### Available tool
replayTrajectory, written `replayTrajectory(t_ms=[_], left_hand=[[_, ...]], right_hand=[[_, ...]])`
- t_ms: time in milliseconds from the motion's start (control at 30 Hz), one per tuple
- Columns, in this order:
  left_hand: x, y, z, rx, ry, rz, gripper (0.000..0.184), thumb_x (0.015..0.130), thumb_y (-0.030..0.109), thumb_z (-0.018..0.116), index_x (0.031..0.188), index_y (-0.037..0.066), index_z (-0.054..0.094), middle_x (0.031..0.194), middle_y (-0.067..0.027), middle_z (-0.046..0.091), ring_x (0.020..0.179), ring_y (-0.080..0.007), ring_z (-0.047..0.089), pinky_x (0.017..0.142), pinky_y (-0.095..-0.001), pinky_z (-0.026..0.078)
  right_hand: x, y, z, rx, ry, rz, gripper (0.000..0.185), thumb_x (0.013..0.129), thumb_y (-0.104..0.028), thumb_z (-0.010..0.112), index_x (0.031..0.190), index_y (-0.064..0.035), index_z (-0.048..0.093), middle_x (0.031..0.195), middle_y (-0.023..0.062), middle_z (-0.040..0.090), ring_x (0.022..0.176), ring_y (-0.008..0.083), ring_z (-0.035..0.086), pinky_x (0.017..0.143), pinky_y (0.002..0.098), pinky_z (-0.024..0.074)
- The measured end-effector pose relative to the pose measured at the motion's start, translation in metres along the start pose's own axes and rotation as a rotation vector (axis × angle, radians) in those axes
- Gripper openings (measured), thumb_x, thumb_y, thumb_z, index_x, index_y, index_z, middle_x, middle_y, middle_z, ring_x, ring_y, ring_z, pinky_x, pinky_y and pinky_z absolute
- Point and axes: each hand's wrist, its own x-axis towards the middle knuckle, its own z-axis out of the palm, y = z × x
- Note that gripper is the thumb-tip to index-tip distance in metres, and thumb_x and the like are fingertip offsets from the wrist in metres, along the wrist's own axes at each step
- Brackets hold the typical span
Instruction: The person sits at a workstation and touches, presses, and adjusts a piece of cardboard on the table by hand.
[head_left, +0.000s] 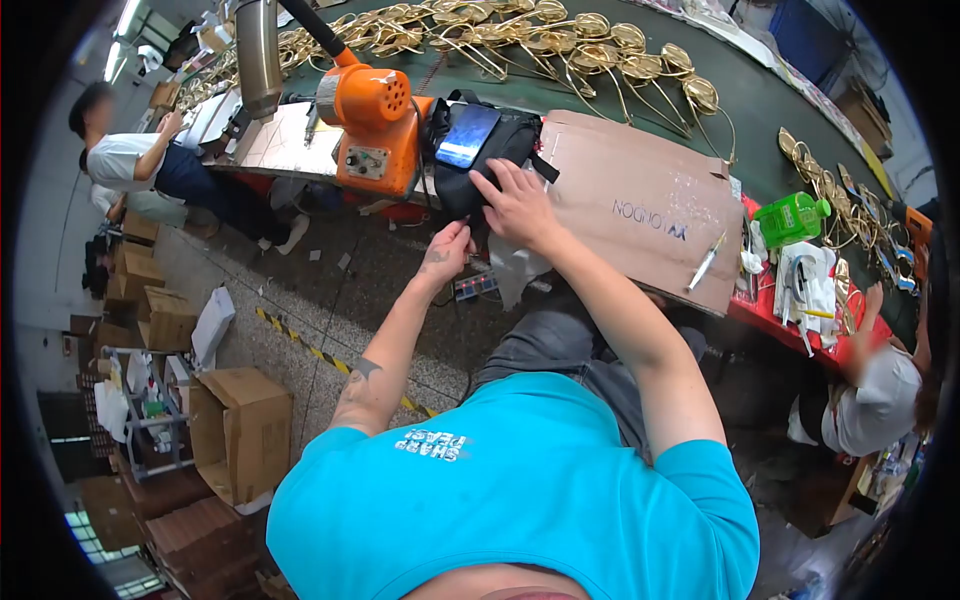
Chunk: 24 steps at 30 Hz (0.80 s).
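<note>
A black bag [458,192] lies at the table's near edge, beside an orange machine. On top of it rests a smartphone [467,137] with a lit or reflecting screen. My right hand [516,203] is spread over the bag's near right side, its fingers extended and pressed on the fabric. At the bag's lower edge, my left hand [449,247] is closed in a pinch; the small part between the fingertips is too small to make out.
An orange machine [376,130] stands left of the bag. Flat cardboard [640,205] covers the table to the right, with a pen-like tool [706,262] on it. Beyond are a green bottle [792,219] and gold metal frames [590,55]. Other people [130,155] work at both sides.
</note>
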Motion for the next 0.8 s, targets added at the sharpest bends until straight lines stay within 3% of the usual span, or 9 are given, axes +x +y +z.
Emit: replayTrajectory(t_ms=[33,67,200,233,367,567,800], left_hand=[[-0.003,0.004,0.002,-0.018,0.028,-0.039,0.031,0.101,0.013,0.053,0.127,0.0,0.065,0.085,-0.0044,0.065,0.067,-0.0116,0.052,0.062,-0.0257,0.042],[-0.003,0.003,0.004,-0.015,0.03,-0.041,0.031,0.101,0.013,0.053,0.127,0.0,0.065,0.085,-0.0044,0.065,0.067,-0.0116,0.052,0.062,-0.0257,0.042],[0.007,0.003,0.004,0.299,0.121,0.079,0.024,0.099,0.017,0.057,0.111,0.002,0.07,0.084,-0.0063,0.065,0.068,-0.0183,0.058,0.061,-0.032,0.047],[0.011,0.011,0.0,0.305,0.127,0.093,0.024,0.099,0.017,0.057,0.111,0.002,0.07,0.084,-0.0063,0.065,0.068,-0.0183,0.058,0.061,-0.032,0.047],[0.021,0.035,-0.013,0.912,0.535,0.877,0.02,0.097,0.02,0.061,0.102,0.003,0.071,0.085,-0.0088,0.068,0.069,-0.0251,0.061,0.065,-0.0353,0.05],[0.055,0.069,-0.005,0.809,0.42,0.832,0.019,0.095,0.022,0.065,0.1,0.004,0.07,0.087,-0.0108,0.07,0.073,-0.0305,0.063,0.068,-0.0382,0.052],[0.022,0.031,0.001,0.698,0.356,0.53,0.021,0.097,0.023,0.064,0.103,0.004,0.071,0.089,-0.0098,0.07,0.075,-0.0279,0.064,0.07,-0.0367,0.052]], right_hand=[[0.002,0.0,-0.001,-0.063,0.078,-0.138,0.066,0.083,-0.025,0.069,0.146,-0.0161,0.051,0.149,0.0134,0.051,0.132,0.0355,0.055,0.099,0.0454,0.0475],[0.0,0.002,0.001,-0.059,0.078,-0.136,0.066,0.083,-0.025,0.069,0.146,-0.0161,0.051,0.149,0.0134,0.051,0.132,0.0355,0.055,0.099,0.0454,0.0475],[-0.003,0.018,0.01,-0.044,-0.092,-0.092,0.075,0.079,-0.03,0.073,0.148,-0.0162,0.049,0.161,0.0121,0.038,0.151,0.0331,0.032,0.116,0.0458,0.0337],[0.001,0.02,0.011,-0.045,-0.077,-0.098,0.075,0.079,-0.03,0.073,0.148,-0.0162,0.049,0.161,0.0121,0.038,0.151,0.0331,0.032,0.116,0.0458,0.0337],[-0.011,0.015,0.012,-0.047,-0.102,-0.042,0.08,0.078,-0.033,0.074,0.152,-0.0165,0.046,0.164,0.0126,0.034,0.153,0.0328,0.03,0.117,0.0465,0.0342],[-0.011,0.018,0.011,-0.057,-0.082,-0.035,0.081,0.079,-0.032,0.073,0.153,-0.0177,0.044,0.166,0.0109,0.033,0.155,0.0289,0.028,0.114,0.0431,0.0346],[-0.015,0.02,0.015,-0.051,-0.148,-0.027,0.084,0.081,-0.033,0.071,0.157,-0.0171,0.039,0.169,0.0129,0.026,0.157,0.0322,0.023,0.119,0.0459,0.0322]])
